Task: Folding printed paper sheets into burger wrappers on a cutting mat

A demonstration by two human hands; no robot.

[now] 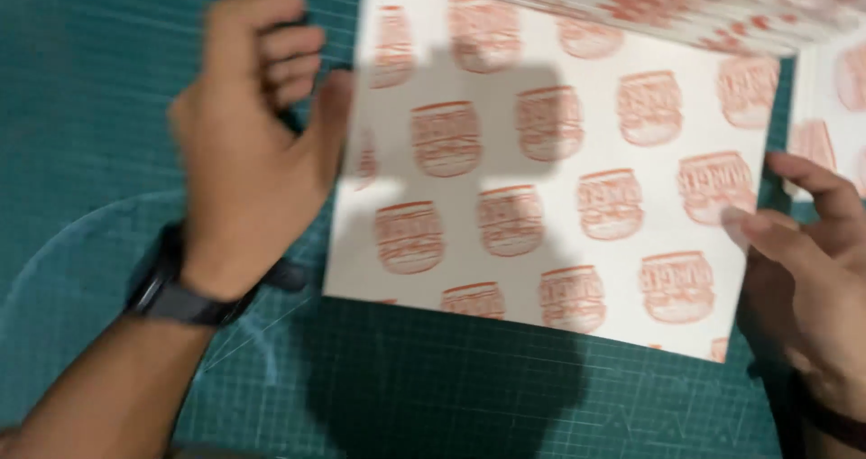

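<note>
Item: one sheet of white paper (pixel 550 179) printed with rows of orange burger shapes, lying on a dark green cutting mat (pixel 451 396) with a fine grid, which covers the counter. Position: centre of the view, slightly skewed, its long axis running left to right between the two hands; the near edge slopes down toward the right. Left hand (pixel 248 143): at the sheet's left edge, back of the hand toward the camera, fingers curled in toward the palm, thumb beside the paper's border; motion blur makes it impossible to tell whether the thumb pinches the edge or merely touches it. A dark wristband (pixel 176 301) sits on that wrist. Right hand (pixel 807 261): at the sheet's right edge, fingers stretched out and loosely together, fingertips resting on or just over the paper's right margin; no firm clamp can be made out. Both hands stand about equally close to the sheet, one at each short side. Also present: a stack of like-printed sheets (pixel 686 4) across the top of the view, overlapping the single sheet's far edge, and a further printed sheet (pixel 834 107) at the far right, behind the right hand. The hands' shadow falls across the sheet's middle.
</note>
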